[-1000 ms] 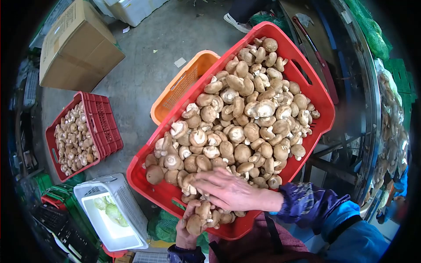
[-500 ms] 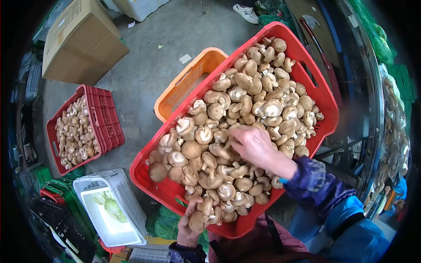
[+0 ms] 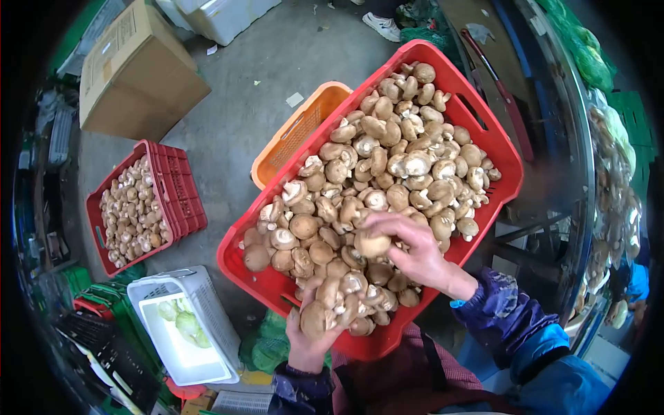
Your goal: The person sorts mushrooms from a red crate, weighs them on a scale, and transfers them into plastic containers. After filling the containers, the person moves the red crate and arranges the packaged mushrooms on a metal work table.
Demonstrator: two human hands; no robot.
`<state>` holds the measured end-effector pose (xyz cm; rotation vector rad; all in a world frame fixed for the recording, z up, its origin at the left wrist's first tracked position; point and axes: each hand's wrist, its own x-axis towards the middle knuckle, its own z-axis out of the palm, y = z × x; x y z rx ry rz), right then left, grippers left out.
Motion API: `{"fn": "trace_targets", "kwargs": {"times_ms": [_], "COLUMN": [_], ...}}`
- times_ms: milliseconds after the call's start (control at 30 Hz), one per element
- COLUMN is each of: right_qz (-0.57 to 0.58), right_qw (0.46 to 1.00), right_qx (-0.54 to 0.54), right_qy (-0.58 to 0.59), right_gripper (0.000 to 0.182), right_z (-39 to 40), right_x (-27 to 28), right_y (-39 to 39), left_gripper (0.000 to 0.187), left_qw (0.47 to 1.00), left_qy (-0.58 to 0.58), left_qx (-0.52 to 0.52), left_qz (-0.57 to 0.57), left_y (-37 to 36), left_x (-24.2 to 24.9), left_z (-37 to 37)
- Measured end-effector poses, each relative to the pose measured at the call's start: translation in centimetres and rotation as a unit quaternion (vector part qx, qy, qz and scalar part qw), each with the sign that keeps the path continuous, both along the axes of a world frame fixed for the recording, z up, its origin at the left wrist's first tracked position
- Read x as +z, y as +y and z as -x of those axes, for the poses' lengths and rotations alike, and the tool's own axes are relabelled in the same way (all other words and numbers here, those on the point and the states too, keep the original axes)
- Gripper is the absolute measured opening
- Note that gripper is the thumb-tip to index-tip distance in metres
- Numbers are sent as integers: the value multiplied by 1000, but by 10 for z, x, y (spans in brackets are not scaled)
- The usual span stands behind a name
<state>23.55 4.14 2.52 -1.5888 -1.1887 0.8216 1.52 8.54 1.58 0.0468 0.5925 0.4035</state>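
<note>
A large red crate [image 3: 508,169] full of brown-capped shiitake mushrooms [image 3: 387,131] stands before me, slanting across the view. My right hand [image 3: 413,252] is over the mushrooms, its thumb and fingers closed round one mushroom [image 3: 372,243] with a pale tan cap. At the crate's near edge, my left hand [image 3: 308,342] cups several mushrooms [image 3: 335,304] in a small heap, caps and white stems mixed. The heap covers most of its fingers. Below it, the red crate's near wall is partly hidden by my hand.
An orange crate [image 3: 297,131] sits behind the red one. To the left are a smaller red crate [image 3: 183,187] of mushrooms, a white basket [image 3: 225,325] with green vegetables, and a cardboard box [image 3: 142,76]. A person's shoe [image 3: 382,26] shows at the top; a metal-edged rack stands right.
My left hand has risen a little and moved right, with more mushrooms showing in it. My right hand has lifted one mushroom from the pile. The whole view has shifted slightly.
</note>
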Motion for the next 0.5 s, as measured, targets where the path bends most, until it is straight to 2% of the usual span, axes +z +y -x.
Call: {"fn": "trace_targets", "kwargs": {"times_ms": [33, 133, 167, 233, 333, 367, 400, 467, 500], "right_qz": [1, 15, 10, 20, -28, 13, 7, 9, -4], "right_qw": [1000, 994, 994, 966, 949, 961, 959, 959, 955], "right_qx": [9, -16, -30, -84, -155, -155, -169, -208, -238], "right_qy": [-26, 106, 102, 242, 272, 231, 227, 191, 175], "right_gripper": [35, 44, 44, 49, 55, 55, 55, 52, 49], "right_z": [2, 13, 15, 16, 18, 12, 9, 5, 2], "right_x": [13, 58, 75, 107, 130, 143, 153, 169, 178], "right_y": [-7, -30, -38, -55, -86, -98, -112, -144, -161], "left_gripper": [68, 70, 70, 68, 66, 67, 67, 68, 69], "left_qw": [1000, 998, 997, 980, 962, 952, 948, 931, 932], "left_qy": [13, 6, -44, -189, -229, -238, -243, -151, -163], "left_qx": [-14, -38, -45, -54, -136, -182, -197, -295, -297], "left_qz": [-13, -57, -49, 1, -51, -56, -54, -154, -128], "left_y": [5, 6, 6, 4, -9, -14, -20, -33, -44], "left_x": [12, 35, 42, 56, 73, 85, 101, 131, 139], "left_z": [-11, -28, -30, -43, -58, -65, -73, -90, -99]}}
